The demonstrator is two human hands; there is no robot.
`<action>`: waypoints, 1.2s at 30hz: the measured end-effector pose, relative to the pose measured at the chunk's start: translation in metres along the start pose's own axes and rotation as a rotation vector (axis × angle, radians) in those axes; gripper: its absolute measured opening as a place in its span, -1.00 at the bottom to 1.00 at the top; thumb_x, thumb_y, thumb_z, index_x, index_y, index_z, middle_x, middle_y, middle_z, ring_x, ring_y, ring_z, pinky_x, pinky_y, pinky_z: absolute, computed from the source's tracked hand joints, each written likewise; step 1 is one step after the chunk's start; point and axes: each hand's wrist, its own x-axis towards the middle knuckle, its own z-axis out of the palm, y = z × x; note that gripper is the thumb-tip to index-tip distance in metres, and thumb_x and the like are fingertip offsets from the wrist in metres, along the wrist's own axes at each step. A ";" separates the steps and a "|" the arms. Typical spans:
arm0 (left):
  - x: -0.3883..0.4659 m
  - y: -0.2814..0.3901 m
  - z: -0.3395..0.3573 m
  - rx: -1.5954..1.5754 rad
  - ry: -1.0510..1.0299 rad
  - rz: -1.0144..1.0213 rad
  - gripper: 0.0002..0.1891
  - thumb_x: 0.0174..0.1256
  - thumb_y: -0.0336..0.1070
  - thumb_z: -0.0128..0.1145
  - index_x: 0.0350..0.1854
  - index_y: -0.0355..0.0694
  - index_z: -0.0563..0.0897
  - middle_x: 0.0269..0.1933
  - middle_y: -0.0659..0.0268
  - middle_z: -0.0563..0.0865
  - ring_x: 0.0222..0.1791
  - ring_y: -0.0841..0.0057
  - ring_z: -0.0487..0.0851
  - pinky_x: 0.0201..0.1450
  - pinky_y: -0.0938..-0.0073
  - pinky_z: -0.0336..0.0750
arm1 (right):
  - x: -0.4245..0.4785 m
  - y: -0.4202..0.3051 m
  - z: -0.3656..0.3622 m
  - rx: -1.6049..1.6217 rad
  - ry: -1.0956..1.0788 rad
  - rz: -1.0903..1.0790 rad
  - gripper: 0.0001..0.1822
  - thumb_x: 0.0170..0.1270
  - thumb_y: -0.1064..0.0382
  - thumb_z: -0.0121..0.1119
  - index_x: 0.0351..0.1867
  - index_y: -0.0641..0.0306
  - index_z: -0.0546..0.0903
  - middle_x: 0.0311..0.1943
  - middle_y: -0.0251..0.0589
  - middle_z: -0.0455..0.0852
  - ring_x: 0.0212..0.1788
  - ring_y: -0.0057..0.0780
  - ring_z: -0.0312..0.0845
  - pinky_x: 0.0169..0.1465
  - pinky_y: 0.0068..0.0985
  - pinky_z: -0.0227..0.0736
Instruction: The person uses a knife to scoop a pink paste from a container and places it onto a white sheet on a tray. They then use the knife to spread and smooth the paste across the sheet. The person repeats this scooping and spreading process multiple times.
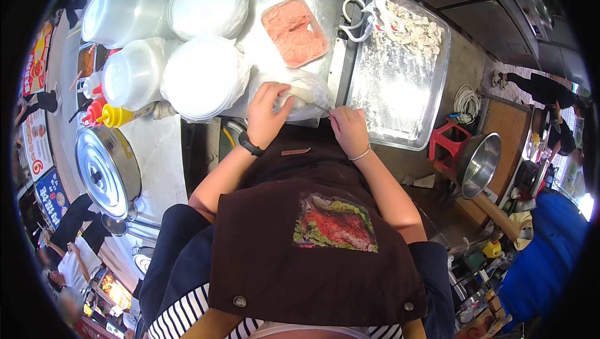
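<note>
My left hand (268,114), with a black band on its wrist, rests at a clear plastic bag (288,79) on the metal table, fingers beside pale, whitish pieces (300,93) that look like dough. Whether it grips one is hard to tell. My right hand (349,125) pinches the end of a thin stick-like tool (320,107), whose other end reaches to the whitish pieces. Just beyond the bag sits a plastic tub of pink minced filling (295,32). To the right, a floured metal tray (398,86) holds many small pale folded pieces (415,29) at its far end.
White-handled scissors (363,20) lie over the tray's far left corner. Stacked plastic containers (201,76), a red and a yellow squeeze bottle (115,115) and a lidded steel pot (108,172) stand left. A red stool (447,142) and a metal bowl (478,165) are right; people stand farther off.
</note>
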 end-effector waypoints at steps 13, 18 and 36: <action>0.010 0.005 0.020 0.092 -0.069 -0.091 -0.70 0.04 -0.31 0.36 -0.15 -0.26 0.67 -0.33 0.12 0.68 -0.37 0.33 0.66 -0.26 0.39 0.53 | 0.008 -0.025 -0.027 -0.364 0.110 -0.149 -0.83 0.04 0.32 0.16 -0.28 0.16 0.56 -0.34 -0.40 0.53 -0.34 -0.52 0.45 -0.27 -0.41 0.17; 0.006 0.016 0.026 0.039 -0.094 -0.181 -0.67 0.09 -0.28 0.34 -0.08 -0.25 0.68 -0.45 0.15 0.69 -0.51 0.37 0.64 -0.38 0.43 0.52 | 0.008 -0.028 -0.032 -0.402 0.128 -0.151 -0.84 0.05 0.32 0.15 -0.29 0.15 0.56 -0.36 -0.41 0.52 -0.35 -0.54 0.45 -0.27 -0.43 0.15; 0.010 0.000 0.036 -0.540 -0.293 -0.523 -0.81 0.14 -0.46 0.28 -0.21 -0.38 0.62 -0.56 0.54 0.52 -0.58 0.87 0.40 -0.52 0.78 0.26 | -0.001 -0.030 -0.056 -0.405 0.137 -0.168 -0.79 0.05 0.31 0.14 -0.22 0.20 0.57 -0.28 -0.38 0.56 -0.30 -0.55 0.48 -0.24 -0.45 0.16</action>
